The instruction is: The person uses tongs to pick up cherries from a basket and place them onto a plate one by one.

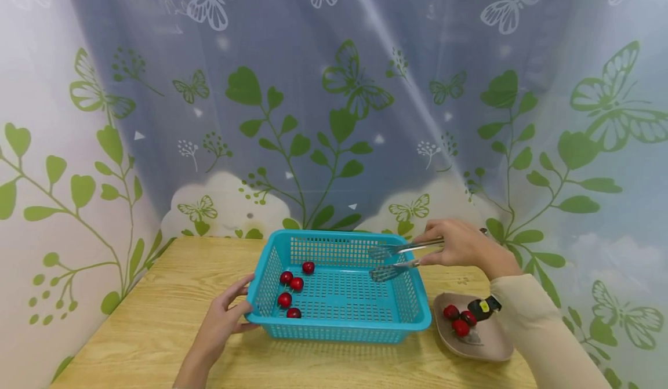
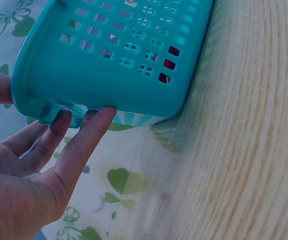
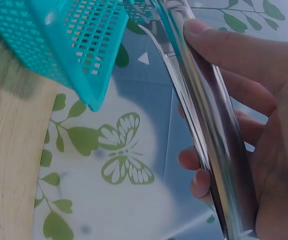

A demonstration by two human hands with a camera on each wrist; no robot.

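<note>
Left hand (image 1: 221,319), near left: holds the basket (image 1: 339,323) by its left end, towards the near corner; fingers spread, some above the rim and some below it.

Tray (image 1: 496,342), near right: pinkish, shallow, rounded corners; stands just beside the basket's near right corner. Contents: three red cherries (image 1: 461,327), grouped on its left side.

Sleeve (image 1: 537,319), near right: cream, on the right arm, passing over the tray's right edge.

Basket, middle: blue plastic, open-topped, pierced with small square holes, upright, long side facing near. Contents: five red cherries (image 1: 296,284), in a loose line along the left side from near to far; the right part of its floor is bare.

Right hand (image 1: 461,243), right and farther off than the tray: grips the tongs, thumb on one arm, fingers round the other.

Tongs (image 1: 388,272): silver metal, slotted heads, reaching left over the basket's right end; heads apart, one nearer, one farther.

Table (image 1: 172,296): pale wood grain, under basket and tray.

Curtain (image 1: 417,116), far: blue-grey and white, printed with green leaves and butterflies.
</note>
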